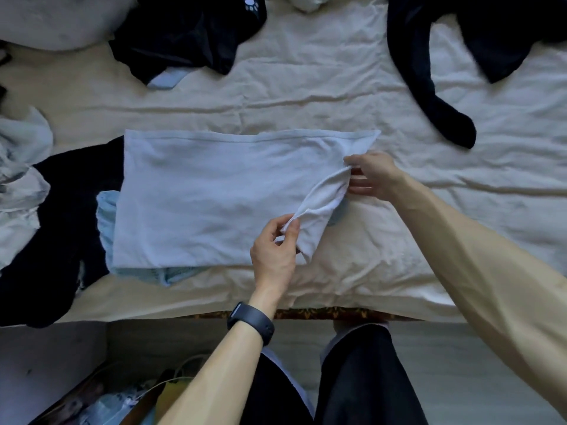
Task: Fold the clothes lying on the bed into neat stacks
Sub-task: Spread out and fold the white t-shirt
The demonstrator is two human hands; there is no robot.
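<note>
A pale white-blue garment [208,197] lies flat on the cream bed sheet [306,87], folded into a wide rectangle. Its right edge is lifted into a ridge. My left hand [273,253], with a dark watch on the wrist, pinches the near end of that ridge. My right hand [372,176] pinches the far end, near the garment's top right corner. A light blue garment [107,216] pokes out from under the rectangle at its left and bottom edges.
Dark clothes lie at the far left [184,35], the far right [429,75] and the near left [61,234]. Pale crumpled clothes [21,179] sit at the left edge. The bed's front edge [306,312] runs just before my legs; clutter lies on the floor lower left.
</note>
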